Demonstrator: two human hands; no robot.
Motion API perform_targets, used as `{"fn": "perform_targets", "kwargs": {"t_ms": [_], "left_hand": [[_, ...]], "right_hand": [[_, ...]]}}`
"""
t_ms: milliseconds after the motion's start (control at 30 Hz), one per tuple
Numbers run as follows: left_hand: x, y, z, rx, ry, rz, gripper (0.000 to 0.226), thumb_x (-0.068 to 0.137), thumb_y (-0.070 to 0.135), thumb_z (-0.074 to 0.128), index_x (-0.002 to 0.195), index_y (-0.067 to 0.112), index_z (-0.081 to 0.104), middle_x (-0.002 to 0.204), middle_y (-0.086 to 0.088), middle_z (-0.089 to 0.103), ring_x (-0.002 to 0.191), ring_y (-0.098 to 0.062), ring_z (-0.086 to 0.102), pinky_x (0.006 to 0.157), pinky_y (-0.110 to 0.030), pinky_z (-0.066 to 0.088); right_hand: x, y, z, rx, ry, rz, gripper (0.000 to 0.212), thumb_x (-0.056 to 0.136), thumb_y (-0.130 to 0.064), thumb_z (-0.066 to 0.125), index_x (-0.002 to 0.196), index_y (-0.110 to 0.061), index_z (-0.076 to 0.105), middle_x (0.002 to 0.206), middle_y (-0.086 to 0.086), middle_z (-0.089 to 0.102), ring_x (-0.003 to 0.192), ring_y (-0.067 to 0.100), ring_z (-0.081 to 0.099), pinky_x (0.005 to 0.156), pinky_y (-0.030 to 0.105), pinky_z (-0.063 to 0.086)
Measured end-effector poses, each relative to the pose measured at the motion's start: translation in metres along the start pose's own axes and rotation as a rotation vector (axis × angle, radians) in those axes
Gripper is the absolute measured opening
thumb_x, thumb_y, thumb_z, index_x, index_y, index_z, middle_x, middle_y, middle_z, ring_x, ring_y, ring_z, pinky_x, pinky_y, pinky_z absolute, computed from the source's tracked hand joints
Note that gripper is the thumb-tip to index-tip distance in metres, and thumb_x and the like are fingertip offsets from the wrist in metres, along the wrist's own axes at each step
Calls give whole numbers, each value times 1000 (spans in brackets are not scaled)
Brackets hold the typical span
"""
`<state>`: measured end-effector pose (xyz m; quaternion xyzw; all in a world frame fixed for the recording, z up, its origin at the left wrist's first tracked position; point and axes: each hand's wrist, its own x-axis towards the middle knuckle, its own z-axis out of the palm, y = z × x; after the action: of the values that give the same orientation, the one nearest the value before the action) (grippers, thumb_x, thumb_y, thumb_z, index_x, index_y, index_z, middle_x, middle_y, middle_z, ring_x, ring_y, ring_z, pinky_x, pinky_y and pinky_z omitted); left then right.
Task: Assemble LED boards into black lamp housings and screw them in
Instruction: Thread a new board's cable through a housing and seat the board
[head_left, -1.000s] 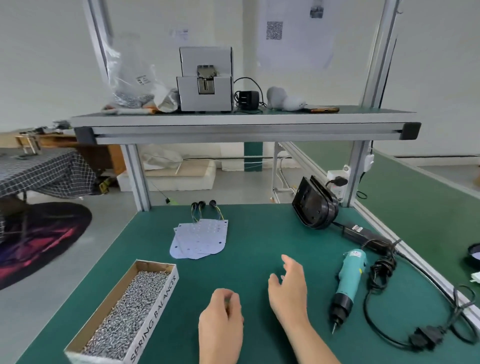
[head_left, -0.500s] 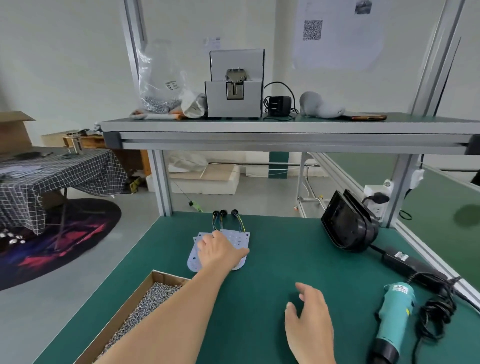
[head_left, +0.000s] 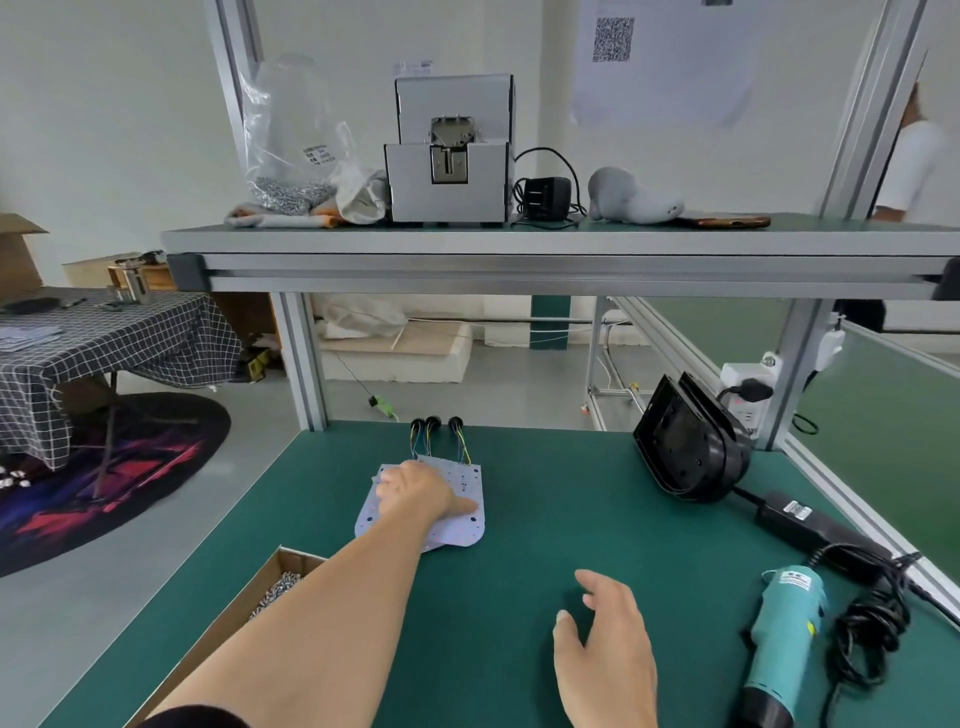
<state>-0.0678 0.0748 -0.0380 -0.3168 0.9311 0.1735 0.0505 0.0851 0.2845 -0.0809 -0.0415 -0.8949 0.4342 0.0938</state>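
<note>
My left hand (head_left: 415, 493), grip hidden, covers the stacked pale flat LED boards (head_left: 460, 527), right hand (head_left: 605, 649) hovering open-fingered; their wire tails (head_left: 464, 451) could tangle, dragging several up together.

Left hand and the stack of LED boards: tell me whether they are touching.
Touching. The head view shows the left hand lying on top of the LED boards, its thumb flat on the top board, no gap between them.

A green-matted workbench (head_left: 571, 519) carries stacked pale LED boards (head_left: 467, 478), black lamp housings (head_left: 685, 452) far right, a teal electric screwdriver (head_left: 779, 639) and a cardboard box of screws (head_left: 244, 597)
</note>
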Motion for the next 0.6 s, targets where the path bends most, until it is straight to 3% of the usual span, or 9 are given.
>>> {"fn": "perform_targets", "kwargs": {"t_ms": [100,133,200,333,433,600], "left_hand": [[4,-7,-7,-273,9,40,26,84,33,68,91,11,58,81,-1,56,88,-23,57,69,-27,45],[5,-10,-8,-417,-17,43,18,88,25,66,84,10,56,75,-2,53,79,-24,54,66,-28,43],[-2,-16,-12,-645,-79,86,12,92,17,62,89,6,59,82,-7,57,76,-25,51,65,-29,41],[-44,-31,-15,-1015,-307,186,6,97,7,58,102,5,60,99,-14,69,81,-29,66,72,-37,53],[-82,-47,-16,-1126,-435,305,18,99,4,57,116,-1,61,115,-18,71,101,-36,69,87,-47,54],[-150,-92,-11,-1293,-732,504,34,88,4,70,121,3,68,124,-21,67,110,-32,67,94,-42,56]], "right_hand": [[-1,-1,-1,-4,-5,1,41,96,-19,58,135,-28,47,121,-23,41,120,-1,47,107,34,39],[-2,-1,-2,-3,-6,3,41,96,-19,58,135,-28,47,122,-22,42,120,-1,47,107,34,39],[-2,-2,-2,5,-6,7,41,96,-19,58,135,-27,47,125,-20,44,120,0,47,107,35,39],[-2,0,-2,44,11,5,42,96,-16,59,136,-24,49,130,-15,47,113,-1,48,103,33,40],[-1,1,-1,116,43,-3,44,96,-11,57,138,-19,48,131,-11,48,109,0,48,93,27,39],[-2,-1,-4,299,115,5,54,97,-6,57,148,-13,39,137,0,49,110,15,53,97,36,45]]}}
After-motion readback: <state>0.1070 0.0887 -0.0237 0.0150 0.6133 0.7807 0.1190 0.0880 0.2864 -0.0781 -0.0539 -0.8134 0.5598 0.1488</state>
